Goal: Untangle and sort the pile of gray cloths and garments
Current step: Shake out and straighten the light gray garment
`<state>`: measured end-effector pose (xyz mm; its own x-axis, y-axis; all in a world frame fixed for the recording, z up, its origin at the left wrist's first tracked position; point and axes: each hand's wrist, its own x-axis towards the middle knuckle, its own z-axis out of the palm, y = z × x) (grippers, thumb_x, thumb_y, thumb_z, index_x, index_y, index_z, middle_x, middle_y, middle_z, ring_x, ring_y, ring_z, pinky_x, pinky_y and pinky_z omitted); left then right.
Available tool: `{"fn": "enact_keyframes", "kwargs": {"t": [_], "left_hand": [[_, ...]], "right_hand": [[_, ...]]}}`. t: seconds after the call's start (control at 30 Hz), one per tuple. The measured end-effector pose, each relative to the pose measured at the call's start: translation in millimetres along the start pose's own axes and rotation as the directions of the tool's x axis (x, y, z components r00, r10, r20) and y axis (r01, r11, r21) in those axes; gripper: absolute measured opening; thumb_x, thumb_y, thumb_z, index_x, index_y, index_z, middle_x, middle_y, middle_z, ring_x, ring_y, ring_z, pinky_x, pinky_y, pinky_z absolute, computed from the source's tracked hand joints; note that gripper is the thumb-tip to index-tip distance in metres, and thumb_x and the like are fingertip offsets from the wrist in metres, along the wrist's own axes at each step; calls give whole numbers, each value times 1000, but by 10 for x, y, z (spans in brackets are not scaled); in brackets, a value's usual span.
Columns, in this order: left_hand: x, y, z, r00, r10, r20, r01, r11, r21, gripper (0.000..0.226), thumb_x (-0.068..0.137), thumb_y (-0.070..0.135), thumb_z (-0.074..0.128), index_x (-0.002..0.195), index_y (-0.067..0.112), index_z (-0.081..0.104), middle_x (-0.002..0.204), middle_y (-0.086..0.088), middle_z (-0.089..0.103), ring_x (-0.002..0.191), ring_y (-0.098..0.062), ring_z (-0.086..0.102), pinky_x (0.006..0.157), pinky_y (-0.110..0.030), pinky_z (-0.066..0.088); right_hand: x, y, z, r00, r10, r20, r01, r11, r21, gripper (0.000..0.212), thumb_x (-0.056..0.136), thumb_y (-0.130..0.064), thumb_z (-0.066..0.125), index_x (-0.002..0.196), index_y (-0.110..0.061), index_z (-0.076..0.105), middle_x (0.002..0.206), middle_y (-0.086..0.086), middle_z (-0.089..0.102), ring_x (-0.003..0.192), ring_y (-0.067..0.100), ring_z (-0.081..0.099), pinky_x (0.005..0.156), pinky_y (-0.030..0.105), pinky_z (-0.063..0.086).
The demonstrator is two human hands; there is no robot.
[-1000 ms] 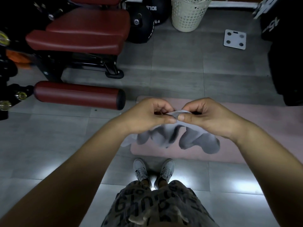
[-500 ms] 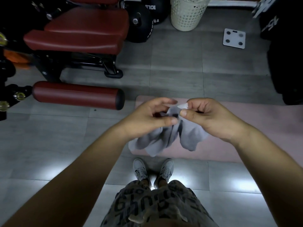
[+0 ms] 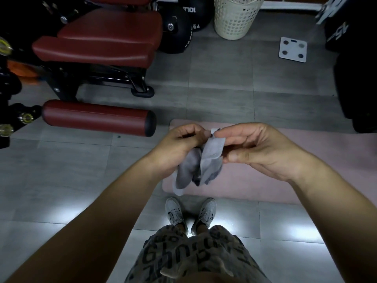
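A standing person holds a small bundle of gray cloths (image 3: 209,162), apparently socks, though the dim light leaves that uncertain, in front of the body with both hands close together. The left hand (image 3: 179,146) has its fingers curled round the darker upper part of the bundle. The right hand (image 3: 259,148) pinches the pale ribbed top edge between fingertips and thumb, nearly touching the left hand. The loose ends hang below the hands, above the near edge of a pink mat (image 3: 285,180) laid on the gray tiled floor, with the person's gray shoes (image 3: 173,211) just short of that edge.

At the far wall stands a cream perforated laundry basket (image 3: 234,19); only its outer wall and rim show, so its contents cannot be told. A white bathroom scale (image 3: 293,49) lies on the floor to the right of it. To the left are a dark red padded gym bench (image 3: 106,43), a red roller pad (image 3: 95,117) and a black medicine ball (image 3: 179,31).
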<state>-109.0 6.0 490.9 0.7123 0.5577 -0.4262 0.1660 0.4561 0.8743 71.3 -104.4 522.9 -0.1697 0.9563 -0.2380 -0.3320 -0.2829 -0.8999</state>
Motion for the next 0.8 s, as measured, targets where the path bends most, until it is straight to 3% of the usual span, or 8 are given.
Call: {"fn": "enact_keyframes", "kwargs": {"t": [0.13, 0.27, 0.4, 0.5, 0.53, 0.63, 0.8], "left_hand": [[-27, -41, 21, 999, -37, -29, 36, 998, -58, 25, 81, 32, 68, 92, 9, 68, 89, -7, 70, 85, -19, 65, 80, -31, 52], [-32, -91, 9, 991, -92, -96, 85, 994, -67, 39, 82, 26, 79, 116, 14, 65, 115, -12, 70, 108, -24, 67, 102, -42, 50], [-32, -147, -28, 979, -67, -192, 72, 997, 18, 52, 72, 23, 82, 117, 33, 58, 127, -5, 58, 117, -17, 62, 107, -37, 48], [-29, -168, -44, 954, -78, -289, 88, 996, 21, 36, 76, 16, 77, 108, 27, 63, 116, -2, 62, 111, -17, 62, 105, -36, 49], [-24, -169, -42, 942, -103, -319, 100, 995, -26, 27, 79, 11, 77, 102, 20, 66, 108, -2, 66, 106, -19, 64, 103, -37, 49], [-26, -168, -21, 926, -178, -334, 99, 966, -239, 13, 84, -6, 70, 85, 7, 67, 86, -5, 69, 92, -23, 65, 94, -36, 51], [-68, -171, 25, 900, -219, -377, 57, 917, -395, 22, 70, 9, 78, 90, 5, 70, 93, -12, 71, 93, -28, 66, 96, -43, 51]], "right_hand": [[31, -84, 86, 991, -24, -134, -1, 982, -186, 32, 66, -5, 77, 92, -23, 81, 95, 4, 79, 89, 15, 74, 81, 26, 58], [76, -132, 174, 962, -127, -242, 47, 950, -310, 13, 70, -12, 76, 83, -11, 73, 74, 3, 76, 66, 12, 72, 65, 23, 57], [105, -88, 174, 943, -215, -254, 65, 866, -495, 8, 79, -21, 76, 82, -19, 70, 78, -6, 69, 74, 6, 65, 72, 18, 50], [114, -22, 119, 919, -289, -269, 42, 749, -661, 10, 85, -26, 75, 82, -31, 67, 94, -1, 62, 92, 14, 63, 85, 25, 49], [111, -9, 115, 920, -272, -283, 25, 759, -650, 11, 87, -26, 73, 82, -33, 66, 91, -3, 64, 91, 13, 64, 84, 27, 49], [108, 45, 152, 924, -229, -307, -10, 787, -617, 20, 93, -14, 70, 81, -29, 64, 73, -14, 63, 69, 1, 55, 68, 17, 43], [126, 120, 256, 915, -189, -357, -15, 867, -498, 21, 91, -6, 70, 81, -24, 68, 70, -10, 68, 64, 3, 59, 60, 17, 46]]}}
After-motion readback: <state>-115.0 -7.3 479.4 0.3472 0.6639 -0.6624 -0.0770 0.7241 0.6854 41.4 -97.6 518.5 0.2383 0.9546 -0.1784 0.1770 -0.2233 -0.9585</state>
